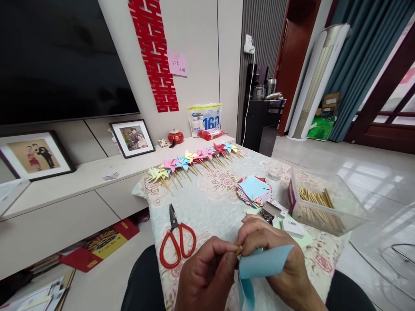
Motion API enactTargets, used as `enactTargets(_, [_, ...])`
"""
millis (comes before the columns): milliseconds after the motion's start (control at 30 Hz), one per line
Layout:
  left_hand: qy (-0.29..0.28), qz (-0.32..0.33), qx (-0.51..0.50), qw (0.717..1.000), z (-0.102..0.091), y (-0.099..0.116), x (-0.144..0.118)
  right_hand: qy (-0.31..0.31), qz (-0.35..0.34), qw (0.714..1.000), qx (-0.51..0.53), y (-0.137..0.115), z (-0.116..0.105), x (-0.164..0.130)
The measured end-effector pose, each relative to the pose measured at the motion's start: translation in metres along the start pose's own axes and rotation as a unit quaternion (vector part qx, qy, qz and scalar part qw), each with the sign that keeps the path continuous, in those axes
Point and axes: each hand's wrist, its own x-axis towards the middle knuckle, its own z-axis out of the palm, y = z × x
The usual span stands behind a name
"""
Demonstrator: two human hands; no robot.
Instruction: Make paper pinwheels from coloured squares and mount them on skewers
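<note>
My left hand [205, 276] pinches the end of a small wooden stick [239, 250] between thumb and fingers. Meeting it at the stick's tip, my right hand [275, 255] grips a folded light blue paper [262, 265]. Both hands are low over the near edge of a table with a floral cloth [210, 203]. Red-handled scissors [177, 239] lie shut just left of my left hand. A stack of coloured paper squares [254, 190] sits beyond my right hand.
A row of finished paper pinwheels [194, 162] lies along the table's far edge. A clear plastic box of wooden sticks [319, 207] stands at the right. A small box of pins [269, 213] is by my right hand. A low cabinet [65, 194] with framed photos is left.
</note>
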Motion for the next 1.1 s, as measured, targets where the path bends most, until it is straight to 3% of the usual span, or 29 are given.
enactTargets(167, [-0.021, -0.038, -0.022, 0.999, -0.008, -0.010, 0.006, 0.011, -0.004, 1.000, 0.004, 0.001, 0.000, 0.002])
enactTargets(433, [-0.029, -0.026, -0.003, 0.999, -0.011, -0.011, 0.008, -0.003, -0.003, 1.000, -0.004, 0.004, -0.001, 0.001])
enactTargets(933, [-0.030, 0.036, 0.081, 0.996, -0.008, -0.004, 0.001, -0.007, 0.006, 1.000, -0.025, 0.002, -0.001, -0.001])
enactTargets(1100, [0.009, 0.076, 0.141, 0.987, -0.004, -0.001, -0.004, 0.008, 0.023, 0.999, -0.029, 0.003, 0.001, -0.003])
